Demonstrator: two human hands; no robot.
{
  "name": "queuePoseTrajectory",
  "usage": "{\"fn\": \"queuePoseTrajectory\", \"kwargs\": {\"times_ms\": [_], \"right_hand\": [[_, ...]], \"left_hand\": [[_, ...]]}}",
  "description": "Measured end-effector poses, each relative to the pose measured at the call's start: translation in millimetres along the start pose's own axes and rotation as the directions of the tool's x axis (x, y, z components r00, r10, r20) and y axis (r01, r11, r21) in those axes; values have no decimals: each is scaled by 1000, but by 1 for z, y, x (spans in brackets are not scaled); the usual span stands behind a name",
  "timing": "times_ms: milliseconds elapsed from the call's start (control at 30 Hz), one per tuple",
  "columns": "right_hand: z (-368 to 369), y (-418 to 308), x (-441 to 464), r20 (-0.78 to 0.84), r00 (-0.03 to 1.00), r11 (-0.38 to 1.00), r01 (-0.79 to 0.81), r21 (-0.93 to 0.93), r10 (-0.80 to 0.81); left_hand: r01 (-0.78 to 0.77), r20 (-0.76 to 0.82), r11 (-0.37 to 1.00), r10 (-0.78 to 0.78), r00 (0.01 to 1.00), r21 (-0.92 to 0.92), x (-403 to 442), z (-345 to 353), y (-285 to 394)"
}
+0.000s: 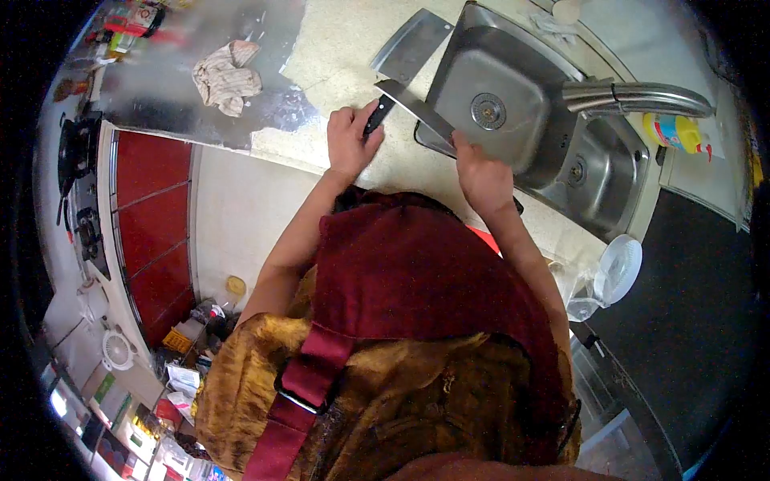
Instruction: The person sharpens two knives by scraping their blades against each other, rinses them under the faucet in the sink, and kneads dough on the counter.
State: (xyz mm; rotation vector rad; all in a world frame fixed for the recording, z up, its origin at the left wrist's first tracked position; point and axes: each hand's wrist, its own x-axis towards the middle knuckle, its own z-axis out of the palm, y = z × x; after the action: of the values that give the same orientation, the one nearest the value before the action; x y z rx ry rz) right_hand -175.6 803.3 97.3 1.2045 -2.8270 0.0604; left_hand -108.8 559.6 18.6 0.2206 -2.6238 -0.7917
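Note:
My left hand (350,143) is closed around a black riveted handle (378,116) in front of the sink. A knife blade (421,110) slants from beside that handle to my right hand (484,178), whose fingers are closed on the blade's lower right end. The join between blade and handle is hard to make out. A wide grey metal blade (411,46) lies flat on the counter beyond my hands, left of the sink. Part of a small black object (519,207) shows beside my right wrist.
A double steel sink (487,68) with a faucet (634,98) is at the right, beside a yellow bottle (678,132). A crumpled striped cloth (228,78) lies on the left counter (313,72). Clear plastic containers (618,268) stand at the near right edge.

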Motion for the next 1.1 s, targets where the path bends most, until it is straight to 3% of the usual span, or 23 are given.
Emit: {"fn": "queuePoseTrajectory", "kwargs": {"times_ms": [233,333,433,533,633,733,833,867,933,1000,1033,1100], "right_hand": [[8,18,14,280,955,993,-112,43,95],[-18,13,24,293,949,978,-160,131,116],[0,25,21,309,951,986,-80,144,32],[-7,27,23,326,940,972,-162,173,98],[-24,24,23,290,941,908,-267,323,174],[-20,32,10,178,967,869,-241,432,180],[-12,38,-9,-42,961,845,-220,488,274],[-14,40,-14,47,937,793,-319,519,346],[-27,40,-19,233,855,662,-509,551,464],[-33,41,-23,238,876,686,-478,548,421],[-34,41,-25,239,886,699,-461,547,397],[-33,36,-27,125,957,791,-287,540,263]], "left_hand": [[-19,5,999,19,1000,32,2,0,0],[-30,-6,999,30,1000,19,1,0,-1],[-15,1,999,15,1000,42,2,1,0],[18,-4,998,-18,1000,62,5,0,2],[9,61,992,-17,998,126,15,-3,6],[48,100,983,-66,993,176,21,5,6],[151,106,986,-158,982,73,24,1,17],[268,165,959,-251,954,-93,24,-2,22],[496,324,781,-390,862,-379,30,-16,37],[745,651,150,-397,647,-650,31,-21,29],[758,784,-221,-294,548,-613,32,-23,24],[749,829,-355,-230,511,-560,26,-21,14]]}}
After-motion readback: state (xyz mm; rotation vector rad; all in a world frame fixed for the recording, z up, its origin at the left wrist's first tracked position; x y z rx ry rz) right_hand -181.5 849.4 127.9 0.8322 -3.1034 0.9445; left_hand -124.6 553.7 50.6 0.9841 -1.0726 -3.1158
